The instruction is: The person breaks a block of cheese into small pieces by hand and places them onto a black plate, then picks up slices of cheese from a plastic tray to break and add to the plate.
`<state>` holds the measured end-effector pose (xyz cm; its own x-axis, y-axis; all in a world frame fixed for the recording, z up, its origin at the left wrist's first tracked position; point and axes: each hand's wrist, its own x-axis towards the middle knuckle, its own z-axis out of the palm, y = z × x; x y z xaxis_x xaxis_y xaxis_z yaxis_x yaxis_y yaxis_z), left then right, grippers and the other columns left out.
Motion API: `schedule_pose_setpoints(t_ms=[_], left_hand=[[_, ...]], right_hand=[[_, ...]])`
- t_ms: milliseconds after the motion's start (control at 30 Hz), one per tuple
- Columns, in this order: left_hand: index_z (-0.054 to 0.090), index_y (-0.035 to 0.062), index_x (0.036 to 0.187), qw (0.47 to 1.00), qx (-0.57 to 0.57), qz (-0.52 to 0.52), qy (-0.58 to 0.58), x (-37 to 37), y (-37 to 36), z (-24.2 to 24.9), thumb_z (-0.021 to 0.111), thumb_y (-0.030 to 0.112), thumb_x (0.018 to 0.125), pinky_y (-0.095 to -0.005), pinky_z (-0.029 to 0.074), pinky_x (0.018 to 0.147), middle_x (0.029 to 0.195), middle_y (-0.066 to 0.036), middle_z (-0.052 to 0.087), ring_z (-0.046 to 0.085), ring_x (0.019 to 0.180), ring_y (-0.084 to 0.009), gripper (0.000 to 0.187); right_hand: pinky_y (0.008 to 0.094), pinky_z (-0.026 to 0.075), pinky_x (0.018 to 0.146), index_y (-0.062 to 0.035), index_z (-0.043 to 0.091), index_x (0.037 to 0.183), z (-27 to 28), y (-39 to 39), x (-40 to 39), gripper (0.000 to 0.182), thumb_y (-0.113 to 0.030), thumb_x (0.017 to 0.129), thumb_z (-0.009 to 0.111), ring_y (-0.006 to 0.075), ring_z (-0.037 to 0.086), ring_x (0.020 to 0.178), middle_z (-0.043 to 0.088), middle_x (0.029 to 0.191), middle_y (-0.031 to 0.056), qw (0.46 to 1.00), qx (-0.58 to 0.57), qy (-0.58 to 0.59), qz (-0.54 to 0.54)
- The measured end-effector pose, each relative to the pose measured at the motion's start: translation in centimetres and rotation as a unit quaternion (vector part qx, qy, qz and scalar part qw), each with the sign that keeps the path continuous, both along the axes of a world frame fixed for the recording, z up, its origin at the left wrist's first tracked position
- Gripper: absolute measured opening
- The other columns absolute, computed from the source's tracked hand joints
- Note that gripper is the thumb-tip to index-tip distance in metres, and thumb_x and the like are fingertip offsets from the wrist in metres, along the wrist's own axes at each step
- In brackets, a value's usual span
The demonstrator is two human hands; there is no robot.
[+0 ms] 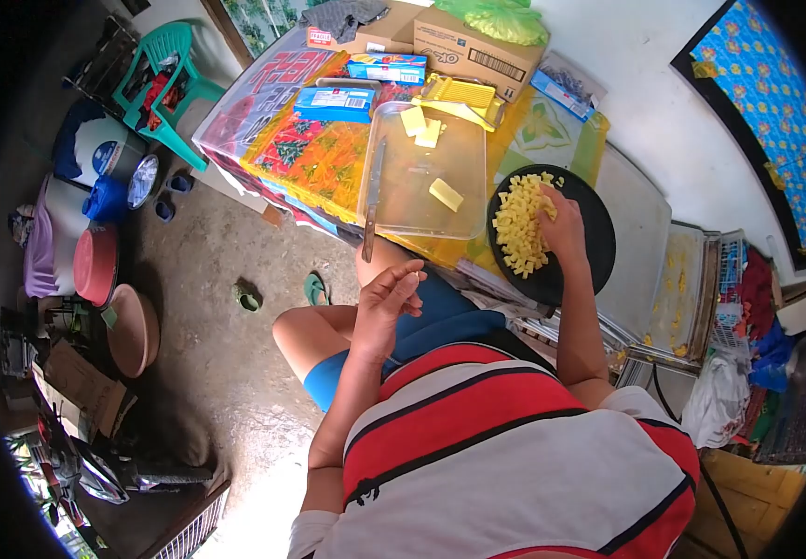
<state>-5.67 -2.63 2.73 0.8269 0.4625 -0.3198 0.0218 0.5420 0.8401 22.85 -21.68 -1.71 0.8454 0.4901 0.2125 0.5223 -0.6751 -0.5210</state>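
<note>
Yellow diced cubes [520, 226] heap on a black plate [596, 238]; right hand [563, 226] apparently gripping some, left hand [387, 300] loosely curled, empty.

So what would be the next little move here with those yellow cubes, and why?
Probably lift the right hand off the black plate and reach for the yellow piece on the clear cutting board. The diced cubes are already piled on the plate, uncut pieces remain, and the knife lies free; the left hand holds nothing.

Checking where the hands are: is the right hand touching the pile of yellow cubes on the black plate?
Touching. The head view shows the right hand resting on the yellow cubes on the black plate.
</note>
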Motion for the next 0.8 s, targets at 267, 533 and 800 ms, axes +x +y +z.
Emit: schedule_pose_setpoints(t_ms=[267, 533, 800], left_hand=[[0.06, 0.0024, 0.115, 1.0, 0.0, 0.002, 0.0, -0.1, 0.3, -0.1, 0.061, 0.019, 0.091, -0.022, 0.048, 0.06, 0.099, -0.004, 0.065, 0.056, 0.067, -0.0064, 0.03], [0.061, 0.0027, 0.115, 1.0, -0.004, 0.011, -0.01, -0.8, 0.7, -0.2, 0.061, 0.019, 0.091, -0.0214, 0.048, 0.06, 0.097, -0.003, 0.065, 0.056, 0.068, -0.0059, 0.029], [0.061, 0.0025, 0.115, 0.999, -0.009, 0.03, -0.02, -1.8, 1.1, -0.9, 0.061, 0.019, 0.091, -0.02, 0.047, 0.059, 0.094, -0.002, 0.065, 0.055, 0.067, -0.0049, 0.029]], right_hand=[[0.0402, 0.043, 0.092, -0.0093, 0.057, 0.118, 1.0, 2.4, -2.0, 0.038, -0.012, 0.081, 0.063, 0.0331, 0.052, 0.108, 0.06, 0.114, 0.0143, 0.994, 0.056, -0.061, 0.075], [0.042, 0.045, 0.089, -0.0064, 0.057, 0.116, -2.0, 9.3, -4.5, 0.036, -0.014, 0.081, 0.062, 0.0356, 0.055, 0.105, 0.059, 0.114, 0.0172, 0.976, 0.077, 0.038, 0.201], [0.0415, 0.046, 0.088, -0.0064, 0.057, 0.118, -3.7, 13.0, -4.2, 0.042, -0.016, 0.078, 0.064, 0.0369, 0.057, 0.102, 0.06, 0.113, 0.019, 0.983, 0.022, 0.032, 0.177]])
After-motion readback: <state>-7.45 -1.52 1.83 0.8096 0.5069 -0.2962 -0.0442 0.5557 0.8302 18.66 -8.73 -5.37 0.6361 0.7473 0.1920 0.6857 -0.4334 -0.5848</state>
